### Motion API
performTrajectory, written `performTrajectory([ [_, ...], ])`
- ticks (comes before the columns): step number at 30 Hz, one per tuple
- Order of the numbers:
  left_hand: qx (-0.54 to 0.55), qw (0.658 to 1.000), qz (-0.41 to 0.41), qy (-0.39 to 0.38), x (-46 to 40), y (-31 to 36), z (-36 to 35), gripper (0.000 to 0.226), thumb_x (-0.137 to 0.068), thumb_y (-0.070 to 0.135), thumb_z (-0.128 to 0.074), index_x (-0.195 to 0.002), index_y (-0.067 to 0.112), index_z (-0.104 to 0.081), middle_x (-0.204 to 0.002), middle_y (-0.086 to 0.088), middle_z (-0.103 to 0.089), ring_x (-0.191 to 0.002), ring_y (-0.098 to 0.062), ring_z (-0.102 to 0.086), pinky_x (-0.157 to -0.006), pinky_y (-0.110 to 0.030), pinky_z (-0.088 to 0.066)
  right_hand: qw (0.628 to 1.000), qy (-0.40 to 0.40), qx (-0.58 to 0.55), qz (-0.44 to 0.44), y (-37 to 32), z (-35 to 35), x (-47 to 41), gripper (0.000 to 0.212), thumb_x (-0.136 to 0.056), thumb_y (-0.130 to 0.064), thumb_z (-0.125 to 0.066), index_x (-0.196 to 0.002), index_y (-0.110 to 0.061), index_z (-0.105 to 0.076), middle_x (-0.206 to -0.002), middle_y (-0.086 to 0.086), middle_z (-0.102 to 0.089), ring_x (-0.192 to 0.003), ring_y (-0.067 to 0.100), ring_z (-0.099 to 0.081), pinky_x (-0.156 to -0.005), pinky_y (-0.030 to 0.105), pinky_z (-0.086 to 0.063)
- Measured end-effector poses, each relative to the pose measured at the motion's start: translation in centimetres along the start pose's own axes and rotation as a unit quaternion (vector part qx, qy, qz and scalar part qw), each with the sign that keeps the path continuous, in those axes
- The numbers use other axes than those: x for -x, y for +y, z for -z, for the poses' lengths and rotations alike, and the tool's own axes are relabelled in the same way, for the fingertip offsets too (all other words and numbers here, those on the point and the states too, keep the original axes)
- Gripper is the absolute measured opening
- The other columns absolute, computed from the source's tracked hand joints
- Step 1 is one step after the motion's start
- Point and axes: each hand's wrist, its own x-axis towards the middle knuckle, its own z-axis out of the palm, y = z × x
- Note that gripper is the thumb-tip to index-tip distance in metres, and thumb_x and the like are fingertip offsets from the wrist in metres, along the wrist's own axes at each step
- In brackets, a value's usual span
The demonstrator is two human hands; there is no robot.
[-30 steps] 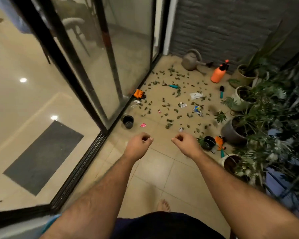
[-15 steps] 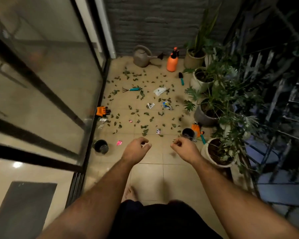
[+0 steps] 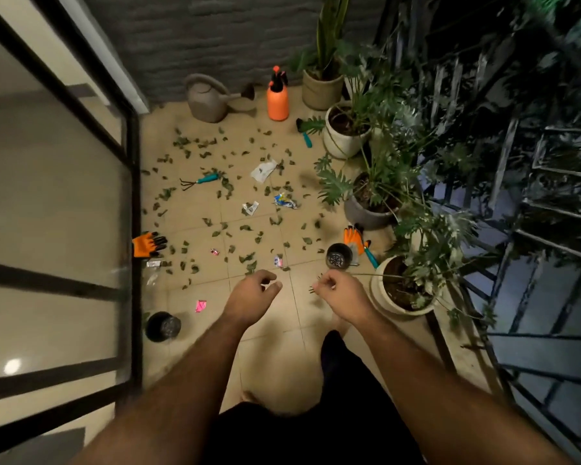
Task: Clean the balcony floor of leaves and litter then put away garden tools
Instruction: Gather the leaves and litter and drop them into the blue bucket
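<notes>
Since half a second back, view swung further right: glass door point(image 3: 64, 203) now takes less of the frame, railing point(image 3: 534, 229) and plants more. Both hands kept their place, raised side by side over the floor tiles point(image 3: 272, 350).

Left hand point(image 3: 250, 298): grip loosely curled, thumb out toward the right, holding nothing. Right hand point(image 3: 341, 297): fingers curled in; whether something small sits at the fingertips, cannot tell.

Leaves point(image 3: 249, 260) scattered over the floor beyond both hands, thickest toward the far wall. Wrappers among them: white one point(image 3: 263, 170) far ahead, pink scrap point(image 3: 200, 306) just left of the left hand.

Tools: hand rake point(image 3: 200, 180) ahead-left, teal-handled trowel point(image 3: 304, 133) far ahead beside a white pot point(image 3: 344, 142). Orange glove point(image 3: 146, 244) left, against the door track; second orange glove point(image 3: 353, 238) ahead-right of the right hand, near a small black pot point(image 3: 338, 256). Another black pot point(image 3: 163, 326) left of the left wrist. Watering can point(image 3: 207, 99) and orange sprayer point(image 3: 277, 99) at the far wall.
</notes>
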Motion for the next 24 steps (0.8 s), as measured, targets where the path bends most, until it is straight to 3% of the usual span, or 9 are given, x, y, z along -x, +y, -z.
performTrajectory([
  [6, 0.009, 0.999, 0.049, 0.003, -9.7, 2.4, -2.9, 0.032, -0.096, 0.042, -0.059, -0.121, 0.024, -0.064, -0.12, 0.001, -0.066, -0.102, -0.013, -0.062, -0.088, -0.031, -0.05, 0.999, -0.032, 0.006, -0.011, 0.9, 2.3, -11.1, 0.026, -0.09, -0.041, -0.065, -0.102, -0.018, -0.067, -0.105, -0.002, -0.068, -0.095, 0.015, -0.062, -0.081, 0.032, -0.053],
  [11, -0.038, 0.999, 0.014, -0.036, -21.0, 0.5, -7.3, 0.03, -0.096, 0.041, -0.06, -0.119, 0.024, -0.065, -0.119, 0.005, -0.066, -0.099, -0.01, -0.061, -0.08, -0.025, -0.043, 0.998, -0.053, 0.009, -0.029, 4.3, 0.1, -22.9, 0.033, -0.091, -0.037, -0.068, -0.116, -0.015, -0.065, -0.116, 0.004, -0.067, -0.106, 0.021, -0.062, -0.091, 0.038, -0.054],
  [14, -0.064, 0.997, -0.005, -0.051, -29.4, -2.7, -10.5, 0.031, -0.096, 0.041, -0.059, -0.12, 0.023, -0.065, -0.12, 0.003, -0.067, -0.1, -0.012, -0.062, -0.081, -0.026, -0.045, 0.996, -0.059, 0.029, -0.056, 7.7, -3.0, -30.6, 0.039, -0.095, -0.031, -0.064, -0.127, -0.009, -0.06, -0.129, 0.008, -0.063, -0.119, 0.023, -0.057, -0.099, 0.031, -0.043],
  [19, -0.083, 0.995, -0.041, -0.043, -42.3, -10.2, -18.0, 0.034, -0.097, 0.039, -0.058, -0.125, 0.021, -0.063, -0.123, -0.002, -0.066, -0.105, -0.017, -0.064, -0.083, -0.029, -0.048, 0.994, 0.0, 0.063, -0.085, 15.4, -9.9, -43.0, 0.037, -0.098, -0.037, -0.057, -0.126, -0.013, -0.059, -0.124, 0.004, -0.064, -0.115, 0.024, -0.059, -0.081, 0.026, -0.038],
  [22, -0.089, 0.993, -0.061, -0.044, -47.8, -15.0, -23.1, 0.035, -0.097, 0.04, -0.058, -0.127, 0.021, -0.062, -0.125, -0.002, -0.065, -0.106, -0.016, -0.064, -0.084, -0.03, -0.052, 0.986, 0.047, 0.12, -0.106, 20.9, -12.3, -49.6, 0.034, -0.097, -0.037, -0.047, -0.121, -0.016, -0.06, -0.124, 0.007, -0.063, -0.11, 0.029, -0.059, -0.09, 0.036, -0.047],
  [24, -0.091, 0.992, -0.074, -0.047, -50.4, -17.5, -26.1, 0.036, -0.098, 0.039, -0.058, -0.129, 0.019, -0.061, -0.126, -0.002, -0.065, -0.108, -0.016, -0.063, -0.085, -0.029, -0.05, 0.977, 0.071, 0.16, -0.123, 25.1, -12.4, -53.3, 0.037, -0.094, -0.033, -0.046, -0.124, -0.016, -0.059, -0.131, 0.008, -0.058, -0.119, 0.033, -0.054, -0.099, 0.047, -0.047],
])
